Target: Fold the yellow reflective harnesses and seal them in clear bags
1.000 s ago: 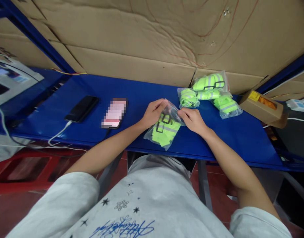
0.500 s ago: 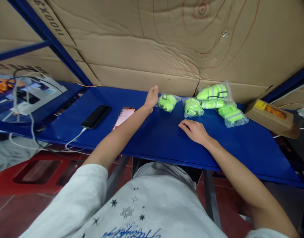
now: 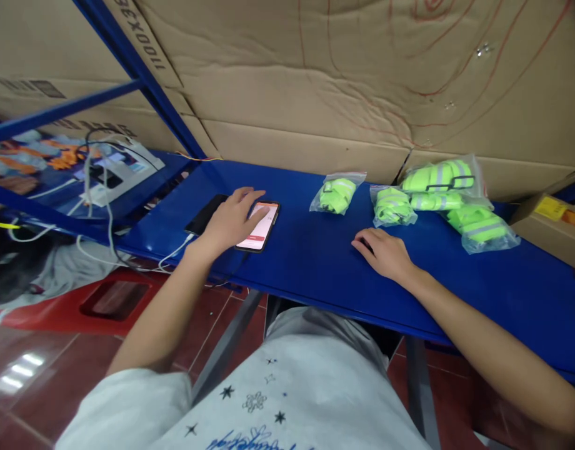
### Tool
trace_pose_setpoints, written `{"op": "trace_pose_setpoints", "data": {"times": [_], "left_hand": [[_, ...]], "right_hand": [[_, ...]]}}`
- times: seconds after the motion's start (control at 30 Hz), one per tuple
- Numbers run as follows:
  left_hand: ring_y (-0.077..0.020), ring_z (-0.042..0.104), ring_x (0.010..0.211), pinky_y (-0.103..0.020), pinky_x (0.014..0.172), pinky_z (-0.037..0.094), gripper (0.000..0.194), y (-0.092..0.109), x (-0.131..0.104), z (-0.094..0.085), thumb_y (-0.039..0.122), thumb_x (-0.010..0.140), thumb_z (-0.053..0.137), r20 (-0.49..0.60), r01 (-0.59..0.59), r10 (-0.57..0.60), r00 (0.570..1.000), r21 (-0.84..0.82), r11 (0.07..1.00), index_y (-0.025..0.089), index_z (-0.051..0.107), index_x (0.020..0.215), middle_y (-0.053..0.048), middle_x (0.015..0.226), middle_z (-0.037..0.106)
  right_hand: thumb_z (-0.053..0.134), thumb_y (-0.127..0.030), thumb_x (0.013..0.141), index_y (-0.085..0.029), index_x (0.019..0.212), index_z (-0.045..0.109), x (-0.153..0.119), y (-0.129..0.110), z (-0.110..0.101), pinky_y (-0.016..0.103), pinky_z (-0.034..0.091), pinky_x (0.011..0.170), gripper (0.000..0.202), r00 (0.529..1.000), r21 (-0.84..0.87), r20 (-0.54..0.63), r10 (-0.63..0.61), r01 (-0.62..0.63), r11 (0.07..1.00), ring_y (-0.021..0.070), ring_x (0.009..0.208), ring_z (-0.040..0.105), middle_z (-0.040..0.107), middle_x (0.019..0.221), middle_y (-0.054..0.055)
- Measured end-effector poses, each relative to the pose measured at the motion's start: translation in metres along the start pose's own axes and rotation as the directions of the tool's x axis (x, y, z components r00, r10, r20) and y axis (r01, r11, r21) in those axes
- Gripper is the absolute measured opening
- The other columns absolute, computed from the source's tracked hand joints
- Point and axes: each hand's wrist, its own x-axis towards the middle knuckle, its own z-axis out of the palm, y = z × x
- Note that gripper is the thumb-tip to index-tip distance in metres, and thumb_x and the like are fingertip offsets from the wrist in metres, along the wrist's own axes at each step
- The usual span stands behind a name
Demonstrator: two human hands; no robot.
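My left hand is held over a lit phone, its fingers spread and the thumb at the screen's edge. Whether the thumb touches the glass I cannot tell. Partly covered by that hand, a black phone lies to the left with a white cable plugged in. My right hand rests on the blue table, loosely curled with a gap between thumb and fingers, holding nothing visible. Beyond it lie clear bags with neon-green reflective straps: one bag apart, another bag just behind the hand, and more bags grouped at the right.
A cardboard wall rises behind the table. At the right end stands a brown box with a yellow label. Beyond the blue frame post are a white power strip, tangled cables and orange items. A red stool is below left.
My left hand has moved left, from beside the nearest strap bag to above the lit phone, its fingers spreading. The right hand stays nearly in place, its thumb a little farther apart. The view has shifted left.
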Motion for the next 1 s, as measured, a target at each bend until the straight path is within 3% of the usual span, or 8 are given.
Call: {"op": "trace_pose_setpoints", "data": {"times": [0.13,0.23,0.33,0.5,0.73,0.87,0.93,1.0], "left_hand": [[-0.0360,0.051,0.147,-0.057,0.122,0.043,0.065,-0.019,-0.043,0.008,0.059,0.108,0.036,-0.039,0.035,-0.035,0.999,-0.023,0.999,0.017,0.059,0.151,-0.020,0.155,0.052],[-0.0365,0.049,0.148,-0.058,0.123,0.041,0.066,-0.022,-0.059,0.012,0.060,0.108,0.033,-0.080,0.034,-0.035,0.996,-0.016,0.999,0.017,0.062,0.149,-0.021,0.157,0.049],[-0.0364,0.049,0.147,-0.057,0.122,0.042,0.064,-0.022,-0.065,0.011,0.059,0.109,0.033,-0.105,0.034,-0.036,0.994,-0.019,0.999,0.018,0.067,0.144,-0.020,0.158,0.049],[-0.0353,0.049,0.146,-0.056,0.119,0.044,0.060,-0.021,-0.075,0.013,0.056,0.110,0.033,-0.165,0.019,-0.023,0.986,-0.028,0.999,0.020,0.073,0.137,-0.018,0.158,0.049],[-0.0412,0.048,0.147,-0.064,0.118,0.041,0.068,-0.025,-0.079,0.019,0.060,0.109,0.026,-0.068,0.074,-0.072,0.995,0.031,0.997,0.020,0.074,0.135,-0.020,0.157,0.051],[-0.0389,0.053,0.141,-0.060,0.117,0.042,0.064,0.005,-0.069,0.023,0.055,0.110,0.029,-0.183,0.028,-0.024,0.983,0.014,1.000,0.016,0.067,0.142,-0.020,0.153,0.056],[-0.0355,0.056,0.139,-0.055,0.115,0.046,0.057,0.037,-0.062,0.030,0.053,0.111,0.034,-0.183,-0.101,0.095,0.978,-0.022,0.995,0.016,0.067,0.141,-0.019,0.150,0.059],[-0.0322,0.057,0.139,-0.051,0.115,0.047,0.050,0.076,-0.052,0.040,0.050,0.110,0.041,-0.101,-0.303,0.296,0.950,-0.058,0.951,0.019,0.066,0.141,-0.017,0.150,0.059]], "right_hand": [[0.039,-0.051,0.113,-0.022,0.110,0.065,0.014,0.000,-0.001,0.031,0.033,0.063,0.039,0.997,-0.064,0.074,-0.013,0.018,0.998,0.0230,0.095,0.074,0.078,0.108,0.005],[0.038,-0.054,0.112,-0.021,0.108,0.064,0.026,0.003,0.000,0.031,0.026,0.060,0.042,0.989,-0.108,0.143,-0.047,0.063,0.992,0.0230,0.082,0.074,0.080,0.100,0.005],[0.035,-0.054,0.112,-0.021,0.107,0.064,0.033,0.005,0.001,0.032,0.023,0.060,0.045,0.983,-0.138,0.178,-0.045,0.070,0.988,0.0234,0.077,0.073,0.081,0.096,0.005],[0.031,-0.051,0.114,-0.020,0.113,0.066,0.032,0.005,0.001,0.032,0.025,0.061,0.046,0.986,-0.150,0.167,0.000,0.026,0.988,0.0237,0.083,0.074,0.082,0.104,0.008],[0.033,-0.050,0.114,-0.021,0.113,0.065,0.031,0.004,0.001,0.032,0.026,0.061,0.044,0.987,-0.129,0.161,0.005,0.016,0.992,0.0245,0.085,0.076,0.082,0.103,0.006],[0.033,-0.051,0.114,-0.021,0.112,0.066,0.031,0.006,0.004,0.032,0.025,0.061,0.044,0.989,-0.106,0.149,0.000,0.016,0.994,0.0246,0.083,0.075,0.082,0.101,0.007],[0.035,-0.051,0.113,-0.020,0.111,0.066,0.031,0.005,0.005,0.032,0.025,0.060,0.044,0.991,-0.072,0.135,0.000,0.010,0.997,0.0248,0.081,0.074,0.081,0.099,0.008],[0.037,-0.050,0.113,-0.020,0.108,0.067,0.030,0.005,0.005,0.031,0.027,0.060,0.043,0.993,-0.036,0.119,-0.005,0.009,0.999,0.0245,0.078,0.073,0.081,0.096,0.009]]}}
